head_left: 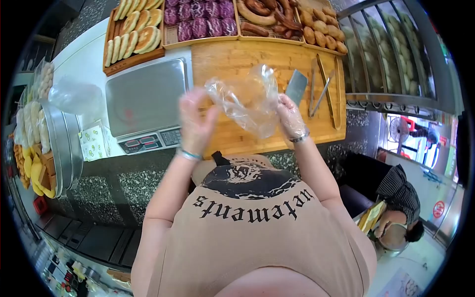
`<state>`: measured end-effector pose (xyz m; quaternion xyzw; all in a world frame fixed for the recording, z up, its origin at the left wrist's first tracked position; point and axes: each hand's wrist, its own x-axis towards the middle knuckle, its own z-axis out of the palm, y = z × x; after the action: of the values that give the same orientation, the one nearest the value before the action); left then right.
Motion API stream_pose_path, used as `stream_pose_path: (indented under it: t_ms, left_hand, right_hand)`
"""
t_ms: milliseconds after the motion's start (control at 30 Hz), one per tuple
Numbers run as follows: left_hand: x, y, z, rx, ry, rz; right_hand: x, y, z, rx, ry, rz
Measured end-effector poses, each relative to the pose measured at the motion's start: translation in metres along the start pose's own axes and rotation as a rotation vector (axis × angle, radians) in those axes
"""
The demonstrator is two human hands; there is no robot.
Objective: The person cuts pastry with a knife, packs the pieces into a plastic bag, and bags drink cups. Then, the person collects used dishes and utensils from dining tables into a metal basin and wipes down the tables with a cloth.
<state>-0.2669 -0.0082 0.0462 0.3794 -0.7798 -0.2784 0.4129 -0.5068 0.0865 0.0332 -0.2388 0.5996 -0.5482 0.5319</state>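
My right hand (292, 118), in a clear plastic glove, is closed on the right edge of a clear plastic bag (250, 101). The bag hangs crumpled and partly spread over the wooden board (232, 144). To the bag's left is my left hand (196, 121), blurred by motion, thumb and fingers apart and nothing seen in it. It overlaps the right edge of a digital scale (143, 101) with a bare metal plate. Just beyond my right hand lie a flat metal scraper (297, 86) and metal tongs (321, 94).
Along the back stand trays of flat buns (147, 38), purple wrapped food (200, 29), sausages (255, 29) and brown rolls (320, 43). A metal rack (391, 54) of pale food is at right. Steamers (67, 148) stand left. Another person (401, 195) bends over a pot at lower right.
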Motion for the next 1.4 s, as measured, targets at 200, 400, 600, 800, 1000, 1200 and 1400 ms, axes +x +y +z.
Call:
stream_pose_path:
  t_ms: [200,400,600,800,1000,1200,1400]
  left_hand:
    - [0.034,0.025,0.063,0.166,-0.486,0.311]
    - [0.018,0.019,0.082,0.487,-0.842,-0.265]
    - [0.003,0.087,0.086,0.345,-0.742,0.038]
    - [-0.026,0.022,0.043,0.687,-0.730,-0.245]
    - [-0.059,0.032,-0.006,-1.108,-0.253,-1.200]
    - [-0.067,0.068,-0.024,-1.344,-0.310,-1.169]
    - [-0.130,-0.006,0.043,-0.256,-0.388,-0.799]
  right_hand:
    - [-0.040,-0.028,-0.024,-0.005,-0.316,0.314]
    - [-0.033,-0.034,-0.063,-0.654,-0.113,-0.221]
    - [-0.036,-0.036,-0.019,-1.089,-0.098,-0.655]
    - [-0.026,0.026,-0.094,-1.204,0.051,-0.347]
    - [-0.057,0.031,-0.095,0.092,0.046,0.497]
    - [-0.052,0.070,-0.108,1.025,-0.100,0.476]
    - [0.008,0.066,-0.107,0.318,-0.525,0.425]
